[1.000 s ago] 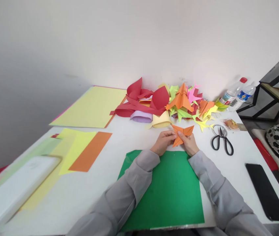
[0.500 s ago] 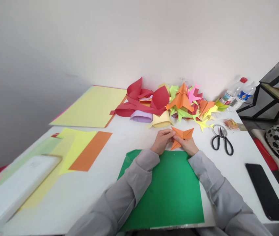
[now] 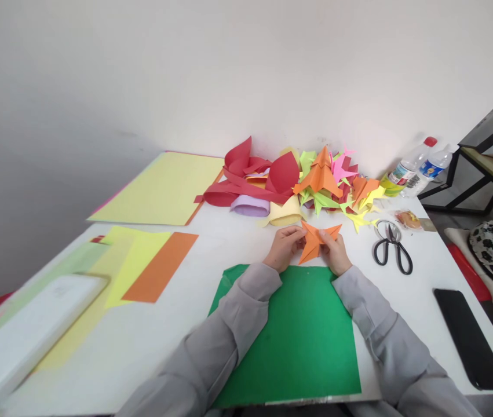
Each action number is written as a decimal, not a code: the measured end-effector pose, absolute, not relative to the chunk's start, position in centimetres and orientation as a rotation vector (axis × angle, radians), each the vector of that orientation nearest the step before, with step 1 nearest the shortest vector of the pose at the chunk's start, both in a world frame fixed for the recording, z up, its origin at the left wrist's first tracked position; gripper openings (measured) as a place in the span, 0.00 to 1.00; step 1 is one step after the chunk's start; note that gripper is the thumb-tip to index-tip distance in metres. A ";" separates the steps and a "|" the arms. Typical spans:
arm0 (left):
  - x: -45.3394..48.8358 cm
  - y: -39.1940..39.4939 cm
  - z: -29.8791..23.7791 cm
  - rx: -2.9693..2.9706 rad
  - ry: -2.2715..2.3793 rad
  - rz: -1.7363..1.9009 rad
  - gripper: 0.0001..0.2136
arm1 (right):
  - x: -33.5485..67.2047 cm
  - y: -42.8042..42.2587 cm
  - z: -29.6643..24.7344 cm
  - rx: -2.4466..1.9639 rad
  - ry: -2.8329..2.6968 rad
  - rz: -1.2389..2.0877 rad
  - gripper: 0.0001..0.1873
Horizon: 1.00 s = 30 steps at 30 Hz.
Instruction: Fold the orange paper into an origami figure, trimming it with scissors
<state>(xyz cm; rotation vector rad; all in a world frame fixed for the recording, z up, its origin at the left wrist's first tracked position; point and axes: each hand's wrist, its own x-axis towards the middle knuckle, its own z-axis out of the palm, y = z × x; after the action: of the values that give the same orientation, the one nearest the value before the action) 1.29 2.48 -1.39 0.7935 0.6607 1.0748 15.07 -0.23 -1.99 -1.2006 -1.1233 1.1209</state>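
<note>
Between my two hands is a piece of folded orange paper with several pointed corners, held just past the far edge of a green sheet. My left hand pinches its left side between thumb and fingers. On its right side, my right hand grips the paper with the thumb lying on top. Part of the right side is covered by that thumb and the fingers. Behind the hands stands a cream paper crown, close to the upper left point of the folded paper.
A pile of folded paper figures and red paper loops lies by the wall. Scissors, a phone and plastic bottles are on the right. Coloured sheets and a white case lie left.
My right thumb has moved from the middle of the folded orange paper to its right side. The left hand has shifted slightly left, and more of the paper's centre shows.
</note>
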 end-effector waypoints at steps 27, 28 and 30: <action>1.7 2.2 -1.8 0.997 0.768 1.153 0.10 | 14.6 -0.2 -1.8 -1.161 -0.998 1.000 0.14; 1.7 2.2 -1.8 1.002 0.772 1.152 0.10 | 14.7 -0.2 -1.9 -1.155 -0.986 1.013 0.14; 1.7 2.1 -1.8 1.022 0.803 1.155 0.10 | 14.7 -0.2 -2.0 -1.150 -0.957 1.032 0.14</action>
<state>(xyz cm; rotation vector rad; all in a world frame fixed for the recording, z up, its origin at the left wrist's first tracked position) 1.70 2.15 -1.81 1.0218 0.8031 1.1552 14.71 -0.20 -1.96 -1.1501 -0.9568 1.0319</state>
